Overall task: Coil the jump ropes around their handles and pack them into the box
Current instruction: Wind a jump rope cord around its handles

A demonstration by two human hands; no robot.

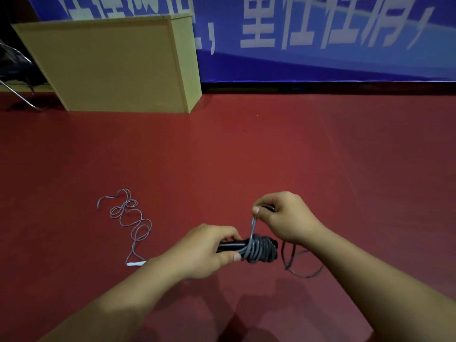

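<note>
Above red floor [246, 144], both hands wind rope [259, 248] around handles [232, 245].

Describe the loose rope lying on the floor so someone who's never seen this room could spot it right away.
Start at the tall pale yellow wooden cabinet against the blue banner, then look down across the red floor toward the person's left hand. Just left of it lies the loose grey jump rope, uncoiled in squiggly loops with a white handle tip, unlike the wound black-handled rope being held.

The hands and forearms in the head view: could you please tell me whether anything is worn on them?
Nothing is worn that shows. The left hand and right hand are bare, without gloves, rings, watches or bands, and both forearms are uncovered to the picture's lower edge, with no sleeve in view.
</note>
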